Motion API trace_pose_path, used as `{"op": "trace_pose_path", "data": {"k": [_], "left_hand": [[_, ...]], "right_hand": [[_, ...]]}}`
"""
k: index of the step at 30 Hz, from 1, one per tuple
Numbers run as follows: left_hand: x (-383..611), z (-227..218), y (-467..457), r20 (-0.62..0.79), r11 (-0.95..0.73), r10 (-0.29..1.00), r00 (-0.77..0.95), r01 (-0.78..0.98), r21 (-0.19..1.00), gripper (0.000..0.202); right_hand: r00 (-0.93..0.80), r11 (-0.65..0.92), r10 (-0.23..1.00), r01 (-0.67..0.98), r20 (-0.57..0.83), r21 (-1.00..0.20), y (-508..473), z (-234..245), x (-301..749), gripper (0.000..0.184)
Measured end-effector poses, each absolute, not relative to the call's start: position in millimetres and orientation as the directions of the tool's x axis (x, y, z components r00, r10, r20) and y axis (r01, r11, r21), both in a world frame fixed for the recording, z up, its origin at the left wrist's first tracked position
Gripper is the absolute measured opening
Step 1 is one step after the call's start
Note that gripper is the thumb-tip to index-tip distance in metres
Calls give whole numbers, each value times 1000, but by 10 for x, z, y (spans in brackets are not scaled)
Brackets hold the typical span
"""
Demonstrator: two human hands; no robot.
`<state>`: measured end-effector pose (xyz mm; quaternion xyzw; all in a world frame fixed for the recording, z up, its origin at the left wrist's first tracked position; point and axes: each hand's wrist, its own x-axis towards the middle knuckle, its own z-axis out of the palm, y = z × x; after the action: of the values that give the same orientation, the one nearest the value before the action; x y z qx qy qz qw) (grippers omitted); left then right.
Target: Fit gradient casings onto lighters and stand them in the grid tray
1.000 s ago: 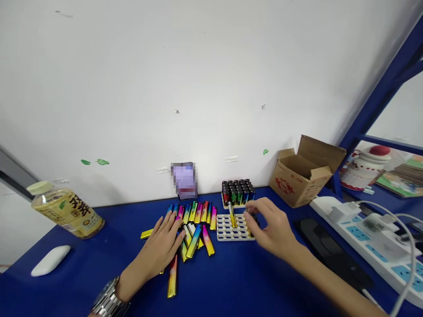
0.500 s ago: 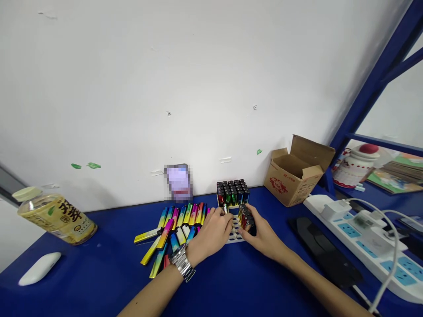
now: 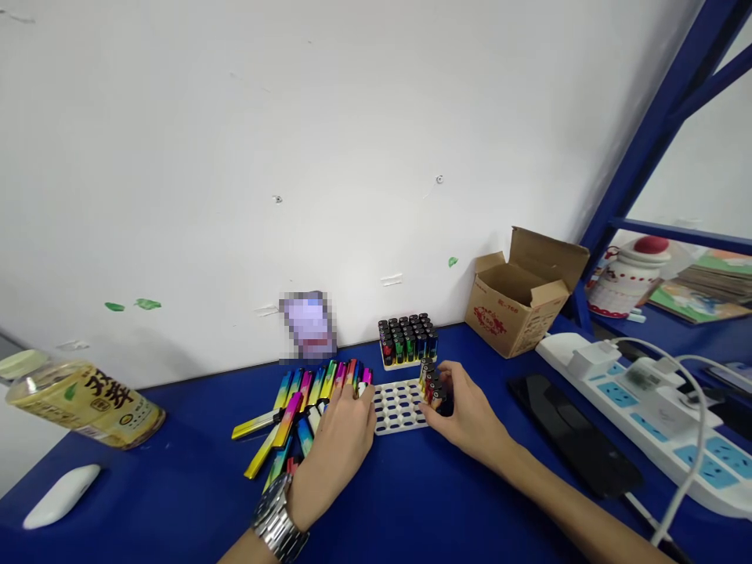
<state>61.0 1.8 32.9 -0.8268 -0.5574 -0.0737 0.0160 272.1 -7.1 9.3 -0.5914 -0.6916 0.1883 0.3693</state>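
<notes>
My left hand, a metal watch on its wrist, is at the right side of a pile of shiny multicoloured lighters. Its fingers are closed around a lighter with a whitish end, mostly hidden by the hand. A white tray with rows of holes lies just to the right. Several lighters stand upright at the tray's right end, and my right hand is curled round them, thumb in front and fingers behind. Behind stands a second tray filled with upright lighters.
A phone-like screen leans on the wall. On the right are an open cardboard box, a black phone and a white power strip with cables. A drink bottle and white mouse lie left.
My left hand has moved left from the tray to the lighter pile, uncovering the tray's holes. My right hand stays at the lighters on the tray's right end. The view has shifted slightly.
</notes>
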Motion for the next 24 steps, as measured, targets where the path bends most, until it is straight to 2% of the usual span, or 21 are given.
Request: {"op": "trace_pose_path", "data": {"k": [3, 5, 7, 13, 16, 18, 21, 22, 24], "left_hand": [[649, 340, 7, 144, -392, 910, 389, 920, -10, 35], [653, 332, -2, 166, -406, 901, 401, 914, -5, 34], [640, 305, -14, 183, -430, 890, 418, 903, 28, 32], [646, 242, -2, 166, -479, 874, 457, 868, 129, 20], [726, 307, 43, 178, -491, 867, 465, 859, 149, 23], [810, 365, 85, 178, -483, 874, 452, 848, 218, 27], [960, 405, 176, 165, -499, 863, 478, 753, 430, 41], [1009, 401, 215, 160, -510, 848, 505, 698, 502, 45], [1094, 376, 300, 164, -513, 824, 543, 589, 625, 40]], "right_hand": [[-90, 242, 962, 717, 258, -654, -79, 180, 2767, 16], [-130, 270, 957, 730, 260, -628, -61, 216, 2826, 7], [-147, 275, 957, 722, 249, -634, -32, 231, 2889, 7], [-160, 216, 976, 581, 149, -785, 58, 236, 3044, 21], [-203, 211, 971, 476, 127, -854, 106, 222, 3104, 21], [-235, 201, 965, 372, 118, -906, 135, 200, 3129, 24], [-270, 174, 957, 229, 109, -958, 159, 168, 3140, 35], [-283, 176, 953, 217, 111, -960, 160, 163, 3140, 38], [-308, 206, 943, 250, 124, -946, 156, 164, 3138, 39]]}}
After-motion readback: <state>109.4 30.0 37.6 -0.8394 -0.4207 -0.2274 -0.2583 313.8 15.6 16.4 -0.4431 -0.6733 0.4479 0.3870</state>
